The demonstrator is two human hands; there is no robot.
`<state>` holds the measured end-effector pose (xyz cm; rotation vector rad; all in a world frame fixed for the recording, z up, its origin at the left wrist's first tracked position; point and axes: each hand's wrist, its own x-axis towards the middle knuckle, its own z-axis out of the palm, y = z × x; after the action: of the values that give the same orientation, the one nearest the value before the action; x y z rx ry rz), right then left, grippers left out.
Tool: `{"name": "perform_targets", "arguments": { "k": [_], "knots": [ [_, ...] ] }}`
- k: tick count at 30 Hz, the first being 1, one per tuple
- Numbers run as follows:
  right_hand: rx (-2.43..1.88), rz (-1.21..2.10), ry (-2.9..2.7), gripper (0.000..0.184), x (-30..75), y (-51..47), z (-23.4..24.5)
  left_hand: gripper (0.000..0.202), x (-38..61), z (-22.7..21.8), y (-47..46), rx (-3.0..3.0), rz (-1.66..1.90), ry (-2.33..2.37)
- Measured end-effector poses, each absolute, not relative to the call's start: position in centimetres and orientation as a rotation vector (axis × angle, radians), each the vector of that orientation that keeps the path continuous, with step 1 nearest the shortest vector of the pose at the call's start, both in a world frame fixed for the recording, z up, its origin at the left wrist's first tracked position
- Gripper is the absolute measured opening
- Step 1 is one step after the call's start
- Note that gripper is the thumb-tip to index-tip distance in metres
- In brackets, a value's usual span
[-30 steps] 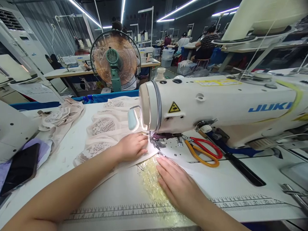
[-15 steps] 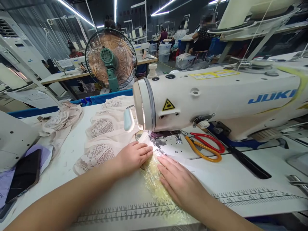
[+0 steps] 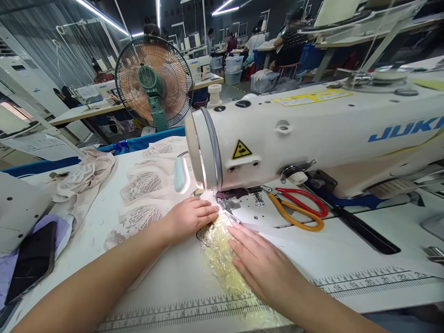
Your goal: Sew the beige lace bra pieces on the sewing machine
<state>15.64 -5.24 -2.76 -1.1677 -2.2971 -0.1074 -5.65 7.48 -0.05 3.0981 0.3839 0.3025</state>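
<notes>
My left hand point(image 3: 190, 218) lies palm down just left of the sewing machine's needle area, fingers extended over a pale piece of fabric point(image 3: 208, 196) at the presser foot. Under the right side of the needle area, my right hand point(image 3: 258, 261) rests flat, fingers stretched along the edge of a yellow strip under crinkled clear film point(image 3: 222, 259). Both hands press from above and grip nothing. The JUKI sewing machine point(image 3: 263, 138) stands above the work; its head hides the needle. Beige lace bras point(image 3: 140, 185) lie in a row behind my left wrist.
Orange-and-red-handled pliers point(image 3: 301, 210) and a black-handled tool point(image 3: 367, 231) lie right of the needle. A phone point(image 3: 33, 261) is at left, near more bunched lace garments point(image 3: 90, 173). A ruler scale point(image 3: 194, 312) runs along the front edge. A fan point(image 3: 154, 83) stands behind; people sit farther back.
The view has shifted slightly, so the machine looks a little larger. Both hands stay at the needle area; the left has edged slightly left, uncovering more of the yellow strip.
</notes>
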Motion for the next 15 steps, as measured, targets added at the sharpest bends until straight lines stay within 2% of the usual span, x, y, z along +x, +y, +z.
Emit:
{"name": "perform_targets", "arguments": {
  "k": [6, 15],
  "knots": [
    [-1.177, -0.102, -2.292, 0.027, 15.7, -5.4, -2.8, 0.035, -5.5, 0.8, 8.0, 3.136, 0.253, 0.433],
    [-1.076, -0.044, -2.304, 0.029, 16.3, -7.0, -2.5, 0.034, -5.4, 1.8, 6.9, 3.051, 0.147, 0.912]
  ]
}}
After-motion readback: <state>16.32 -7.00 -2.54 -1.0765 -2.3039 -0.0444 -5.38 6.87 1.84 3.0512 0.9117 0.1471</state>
